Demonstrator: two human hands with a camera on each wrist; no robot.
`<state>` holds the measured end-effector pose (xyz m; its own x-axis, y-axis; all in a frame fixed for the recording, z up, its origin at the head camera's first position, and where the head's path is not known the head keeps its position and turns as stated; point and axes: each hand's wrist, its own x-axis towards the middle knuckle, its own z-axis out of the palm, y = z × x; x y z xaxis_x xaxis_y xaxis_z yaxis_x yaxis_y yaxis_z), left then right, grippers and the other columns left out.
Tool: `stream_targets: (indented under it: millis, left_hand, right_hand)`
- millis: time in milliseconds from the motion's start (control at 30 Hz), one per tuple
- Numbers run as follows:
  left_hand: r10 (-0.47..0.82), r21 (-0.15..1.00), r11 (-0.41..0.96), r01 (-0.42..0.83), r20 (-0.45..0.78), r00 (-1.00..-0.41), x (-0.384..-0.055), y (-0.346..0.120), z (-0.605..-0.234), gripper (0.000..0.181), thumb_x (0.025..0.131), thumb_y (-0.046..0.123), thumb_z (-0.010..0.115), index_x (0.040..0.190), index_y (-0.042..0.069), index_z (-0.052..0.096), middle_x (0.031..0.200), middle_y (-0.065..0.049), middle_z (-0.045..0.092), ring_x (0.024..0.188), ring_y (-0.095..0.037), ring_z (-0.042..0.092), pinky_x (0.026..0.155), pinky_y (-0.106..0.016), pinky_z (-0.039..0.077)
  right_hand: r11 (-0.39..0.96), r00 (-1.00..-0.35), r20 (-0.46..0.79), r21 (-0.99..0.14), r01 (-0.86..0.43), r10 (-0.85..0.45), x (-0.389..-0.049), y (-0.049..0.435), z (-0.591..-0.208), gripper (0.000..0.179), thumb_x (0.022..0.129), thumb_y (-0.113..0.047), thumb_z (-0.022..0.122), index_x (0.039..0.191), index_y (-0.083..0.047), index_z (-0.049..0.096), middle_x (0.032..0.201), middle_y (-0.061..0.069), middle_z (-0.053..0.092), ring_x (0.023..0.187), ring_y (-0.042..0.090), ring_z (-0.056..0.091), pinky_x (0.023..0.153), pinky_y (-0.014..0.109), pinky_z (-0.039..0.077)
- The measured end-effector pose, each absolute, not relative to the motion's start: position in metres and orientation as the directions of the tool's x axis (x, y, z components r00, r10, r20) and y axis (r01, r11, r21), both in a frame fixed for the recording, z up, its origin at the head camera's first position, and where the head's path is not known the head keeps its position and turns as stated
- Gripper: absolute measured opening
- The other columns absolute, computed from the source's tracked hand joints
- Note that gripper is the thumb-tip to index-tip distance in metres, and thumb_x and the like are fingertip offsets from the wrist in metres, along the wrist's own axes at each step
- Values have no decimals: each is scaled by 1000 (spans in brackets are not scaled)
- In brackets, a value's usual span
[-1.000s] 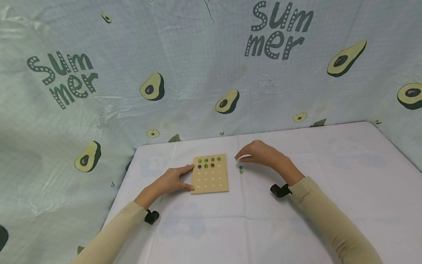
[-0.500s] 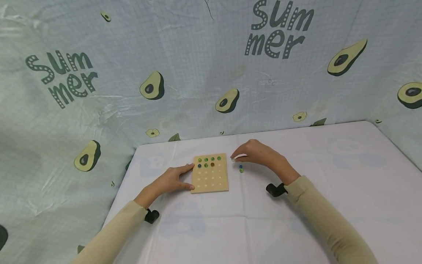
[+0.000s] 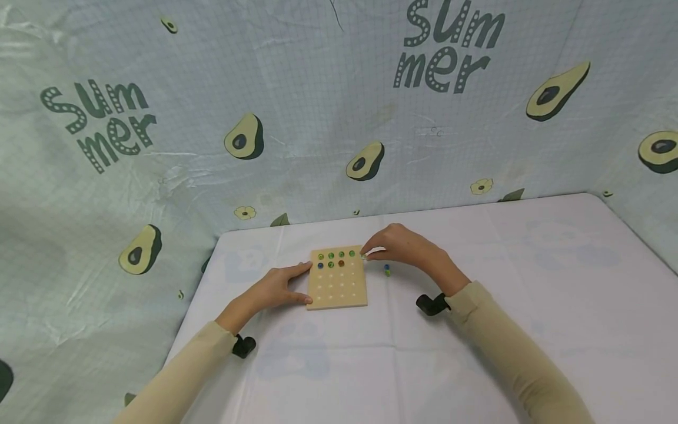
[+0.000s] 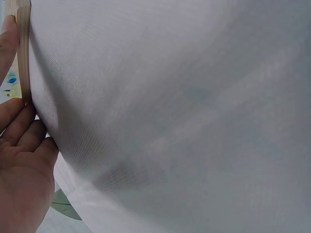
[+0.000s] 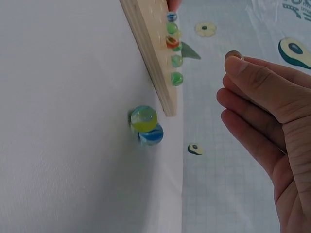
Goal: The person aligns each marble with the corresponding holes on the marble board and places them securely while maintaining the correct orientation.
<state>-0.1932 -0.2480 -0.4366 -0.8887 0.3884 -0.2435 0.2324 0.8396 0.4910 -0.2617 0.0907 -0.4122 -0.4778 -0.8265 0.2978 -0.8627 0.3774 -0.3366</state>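
Note:
A square wooden board (image 3: 339, 292) with rows of round hollows lies on the table. Along its far two rows sit several glass marbles (image 3: 341, 255), mostly green, with a blue one and an orange-brown one. My left hand (image 3: 272, 288) rests at the board's left edge, thumb and forefinger spread apart against it. Between thumb and fingertip, my right hand (image 3: 399, 244) pinches a clear marble (image 5: 233, 55), just above the board's far right edge. Two loose marbles lie right of the board: a yellow-green one (image 5: 144, 119) touching a blue one (image 5: 152, 134).
A white cloth covers the table (image 3: 339, 365). Behind it hangs a pale curtain (image 3: 307, 88) printed with avocados and lettering. Black wrist cameras (image 3: 431, 304) are strapped at both cuffs.
My right hand has moved left with the clear marble, from beside the loose marbles to the board's right edge. The left hand and the board have stayed in place.

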Motion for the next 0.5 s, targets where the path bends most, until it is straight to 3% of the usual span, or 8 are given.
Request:
stream_targets:
  millis: [233, 500]
  left_hand:
    - [394, 481, 842, 245, -239, -887, -192, -248, -436, 97, 81, 46, 84, 159, 13, 36, 162, -13, 35, 150, -32, 33, 119, -49, 34]
    - [400, 485, 839, 247, -241, -884, -194, -250, -436, 98, 81, 47, 84, 159, 14, 36, 162, -14, 35, 150, -32, 32, 119, -50, 34]
  right_hand:
    - [368, -478, 296, -358, -858, -827, -265, 79, -416, 19, 88, -11, 81, 107, -9, 81, 103, 0, 79, 95, 14, 75, 83, 26, 60]
    - [411, -536, 220, -433, -802, -815, -267, 64, -420, 17, 90, -14, 79, 107, -11, 82, 104, -1, 78, 95, 9, 74, 83, 19, 58]
